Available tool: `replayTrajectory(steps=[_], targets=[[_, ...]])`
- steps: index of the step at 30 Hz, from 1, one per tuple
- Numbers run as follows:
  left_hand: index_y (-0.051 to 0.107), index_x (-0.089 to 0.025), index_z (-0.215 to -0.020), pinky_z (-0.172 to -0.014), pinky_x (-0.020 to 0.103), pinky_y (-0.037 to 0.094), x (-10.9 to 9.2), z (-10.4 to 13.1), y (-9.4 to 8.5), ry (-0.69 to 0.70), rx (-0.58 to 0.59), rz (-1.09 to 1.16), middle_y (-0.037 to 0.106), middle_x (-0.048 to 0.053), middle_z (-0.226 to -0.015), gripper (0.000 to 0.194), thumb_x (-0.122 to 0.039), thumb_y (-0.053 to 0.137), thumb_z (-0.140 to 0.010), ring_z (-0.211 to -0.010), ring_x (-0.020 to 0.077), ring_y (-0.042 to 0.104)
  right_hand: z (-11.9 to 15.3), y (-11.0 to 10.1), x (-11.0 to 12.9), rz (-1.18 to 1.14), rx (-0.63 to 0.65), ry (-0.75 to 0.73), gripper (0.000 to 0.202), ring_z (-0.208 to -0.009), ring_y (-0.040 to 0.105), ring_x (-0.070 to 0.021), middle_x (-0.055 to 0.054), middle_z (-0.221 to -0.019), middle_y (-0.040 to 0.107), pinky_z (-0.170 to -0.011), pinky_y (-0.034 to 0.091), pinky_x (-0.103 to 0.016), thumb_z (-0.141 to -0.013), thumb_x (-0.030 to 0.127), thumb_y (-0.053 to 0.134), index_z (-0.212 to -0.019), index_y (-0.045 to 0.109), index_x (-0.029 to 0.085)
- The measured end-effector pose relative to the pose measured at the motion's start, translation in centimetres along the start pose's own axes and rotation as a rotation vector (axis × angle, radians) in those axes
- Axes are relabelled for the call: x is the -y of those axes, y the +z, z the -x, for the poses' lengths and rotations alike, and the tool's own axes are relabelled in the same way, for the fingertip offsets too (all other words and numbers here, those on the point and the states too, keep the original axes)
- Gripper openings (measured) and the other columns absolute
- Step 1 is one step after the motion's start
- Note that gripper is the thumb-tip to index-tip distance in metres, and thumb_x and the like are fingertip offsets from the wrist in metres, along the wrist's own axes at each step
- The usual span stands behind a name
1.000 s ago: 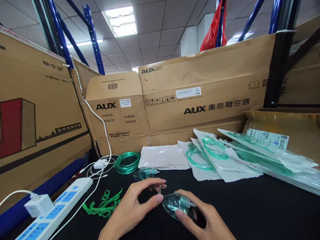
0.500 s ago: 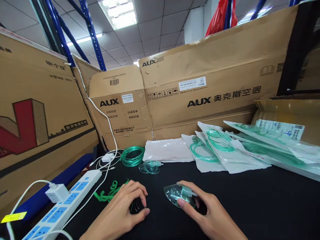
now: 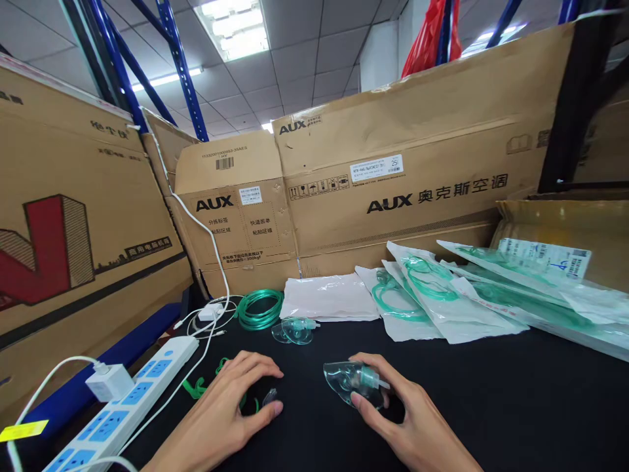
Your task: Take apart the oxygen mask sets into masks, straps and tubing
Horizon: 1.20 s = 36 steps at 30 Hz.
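My right hand [image 3: 400, 406] grips a clear oxygen mask [image 3: 346, 380] with a green connector, thumb at its near side and fingers at the far side. To the left, my left hand [image 3: 236, 400] is low over the black tabletop, its thumb and fingers apart. A small clear piece [image 3: 269, 396] shows in the gap by the left thumb; its kind I cannot make out. Green elastic cord [image 3: 196, 388] lies partly hidden behind that hand. Farther back, another clear mask [image 3: 297, 331] rests in front of a coil of green tubing [image 3: 259, 309].
A white power strip [image 3: 122, 403] with a plugged-in adapter and a white cable run along the left. White pouches [image 3: 327, 298] lie at the back centre, and packs with green tubing [image 3: 432, 285] at the back right. Cardboard boxes [image 3: 393, 151] wall in the back and left.
My left hand has shifted slightly left and its thumb and fingers have spread, uncovering the small clear piece. My right hand still holds the mask in almost the same place.
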<state>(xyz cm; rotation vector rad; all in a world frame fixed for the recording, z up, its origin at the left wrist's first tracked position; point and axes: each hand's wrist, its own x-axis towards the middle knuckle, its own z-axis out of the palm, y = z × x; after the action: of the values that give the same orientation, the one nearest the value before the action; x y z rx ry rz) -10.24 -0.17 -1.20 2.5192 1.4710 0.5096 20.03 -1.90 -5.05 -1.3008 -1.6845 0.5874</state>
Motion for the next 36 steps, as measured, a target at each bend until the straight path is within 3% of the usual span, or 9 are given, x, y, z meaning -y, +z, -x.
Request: replayTrajectory(steps=[5,8,12,15,20,29,36], targets=[[0.063,-0.030,-0.126,-0.112,0.044,0.041,-0.9,-4.5,-1.0,0.074,-0.185,-0.004,0.063,0.003,-0.130,0.027,-0.039,0.054,-0.102,-0.124,0.0246,0.056,-0.8,0.0,0.7,-0.058,0.099,-0.031,0.023,-0.073,0.064,-0.0165,0.003,-0.088,0.072,-0.067,0.048,-0.025,-0.083,0.029,0.060,-0.106,0.055,0.028],[0.059,-0.027,-0.134,-0.111,0.043,0.041,0.0,-7.7,-1.3,0.144,-0.181,-0.058,0.062,0.006,-0.133,0.034,-0.038,0.051,-0.103,-0.127,0.0260,0.054,-2.2,-1.1,2.2,0.021,0.148,-0.040,0.020,-0.079,0.065,-0.0179,0.001,-0.095,0.071,-0.071,0.049,-0.028,-0.083,0.028,0.060,-0.102,0.056,0.027],[0.064,-0.025,-0.128,-0.108,0.040,0.043,1.5,-10.4,-1.0,0.200,-0.135,-0.073,0.066,0.006,-0.127,0.029,-0.034,0.054,-0.102,-0.123,0.0249,0.058,-6.1,-2.7,3.7,0.135,0.126,-0.104,0.026,-0.098,0.066,-0.0228,-0.004,-0.107,0.071,-0.088,0.049,-0.036,-0.080,0.020,0.064,-0.105,0.059,0.025],[0.066,-0.024,-0.124,-0.106,0.037,0.045,1.9,-11.0,-0.7,0.230,-0.105,-0.063,0.067,0.006,-0.126,0.026,-0.033,0.054,-0.103,-0.120,0.0240,0.061,-9.5,-2.8,3.6,0.195,0.132,-0.140,0.027,-0.103,0.065,-0.0234,-0.006,-0.109,0.071,-0.090,0.050,-0.038,-0.082,0.017,0.067,-0.108,0.060,0.022],[0.068,-0.025,-0.123,-0.101,0.035,0.046,2.1,-11.0,-1.0,0.238,-0.064,-0.038,0.067,0.006,-0.124,0.027,-0.037,0.055,-0.103,-0.117,0.0243,0.063,-12.5,-1.2,2.4,0.321,0.243,-0.164,0.032,-0.102,0.066,-0.0234,-0.007,-0.116,0.067,-0.088,0.055,-0.045,-0.095,0.035,0.068,-0.120,0.063,0.017],[0.068,-0.024,-0.122,-0.106,0.037,0.044,2.9,-11.6,-0.9,0.224,-0.051,-0.005,0.067,0.006,-0.125,0.025,-0.033,0.060,-0.099,-0.119,0.0242,0.060,-12.8,1.6,1.7,0.432,0.347,-0.321,0.035,-0.112,0.064,-0.0260,-0.009,-0.127,0.065,-0.095,0.054,-0.049,-0.098,0.034,0.065,-0.128,0.062,0.018],[0.063,-0.024,-0.125,-0.102,0.039,0.046,3.0,-11.4,-0.4,0.160,-0.079,-0.002,0.069,0.005,-0.120,0.029,-0.031,0.060,-0.098,-0.115,0.0256,0.061,-11.9,2.1,1.6,0.523,0.372,-0.417,0.037,-0.113,0.065,-0.0262,-0.010,-0.131,0.063,-0.095,0.054,-0.049,-0.097,0.030,0.066,-0.132,0.060,0.019]])
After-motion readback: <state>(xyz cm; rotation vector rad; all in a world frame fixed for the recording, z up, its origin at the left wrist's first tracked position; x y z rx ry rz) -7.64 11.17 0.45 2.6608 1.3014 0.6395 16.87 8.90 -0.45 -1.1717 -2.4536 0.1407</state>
